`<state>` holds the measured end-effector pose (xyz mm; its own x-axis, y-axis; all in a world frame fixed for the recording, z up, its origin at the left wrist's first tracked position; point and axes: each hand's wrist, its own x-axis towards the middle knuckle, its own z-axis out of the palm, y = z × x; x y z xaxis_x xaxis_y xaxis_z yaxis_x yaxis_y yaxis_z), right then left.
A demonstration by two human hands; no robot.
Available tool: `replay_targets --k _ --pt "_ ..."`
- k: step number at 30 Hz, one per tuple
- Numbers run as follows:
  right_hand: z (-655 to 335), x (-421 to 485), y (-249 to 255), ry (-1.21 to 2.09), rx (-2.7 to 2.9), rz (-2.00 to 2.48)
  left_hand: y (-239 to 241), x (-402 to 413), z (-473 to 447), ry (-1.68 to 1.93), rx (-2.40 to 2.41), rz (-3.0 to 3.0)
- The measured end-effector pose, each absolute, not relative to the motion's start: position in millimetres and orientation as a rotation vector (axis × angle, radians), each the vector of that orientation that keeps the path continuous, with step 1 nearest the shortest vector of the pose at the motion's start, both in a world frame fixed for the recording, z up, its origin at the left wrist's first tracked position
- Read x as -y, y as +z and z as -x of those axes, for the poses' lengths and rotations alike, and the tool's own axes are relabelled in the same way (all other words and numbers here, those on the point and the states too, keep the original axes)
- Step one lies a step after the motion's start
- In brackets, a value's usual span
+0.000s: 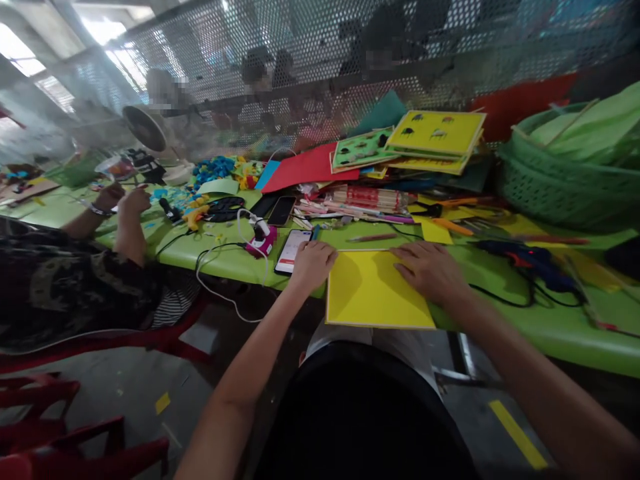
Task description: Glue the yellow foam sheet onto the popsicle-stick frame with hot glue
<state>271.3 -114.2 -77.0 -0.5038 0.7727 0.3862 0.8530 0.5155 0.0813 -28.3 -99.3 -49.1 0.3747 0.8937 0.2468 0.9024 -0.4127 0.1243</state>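
A flat yellow board (377, 293) with thin pale strips along its edges lies in front of me, its near edge reaching past the table's rim. My left hand (314, 262) is closed at its far left corner, fingers pressed together along the side. At the far right corner my right hand (427, 267) holds the board, its fingers bent over the edge and surface; the fingertips are partly hidden. A smartphone (289, 257) with a lit screen lies beside my left hand, partly covered by it. A pencil-like stick (371, 237) lies just beyond the board.
On the green table (555, 337), a glue gun (533, 261) with its cable lies right. Behind are bundled sticks (367, 199), decorated boards (435, 132) and green baskets (560, 180). A pink power adapter (261, 241) trails cables left, where another person's hands (133, 200) work.
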Motion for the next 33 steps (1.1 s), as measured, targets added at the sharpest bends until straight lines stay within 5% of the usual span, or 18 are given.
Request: replay_targets --k 20,33 --pt "-241.3 18.5 -40.7 -0.314 2.451 1.636 -46.0 82.7 10.4 -0.359 1.583 2.58" --pt "-278.1 121.7 -47.2 -0.012 2.448 1.374 -48.6 123.3 21.6 -0.421 1.835 2.431"
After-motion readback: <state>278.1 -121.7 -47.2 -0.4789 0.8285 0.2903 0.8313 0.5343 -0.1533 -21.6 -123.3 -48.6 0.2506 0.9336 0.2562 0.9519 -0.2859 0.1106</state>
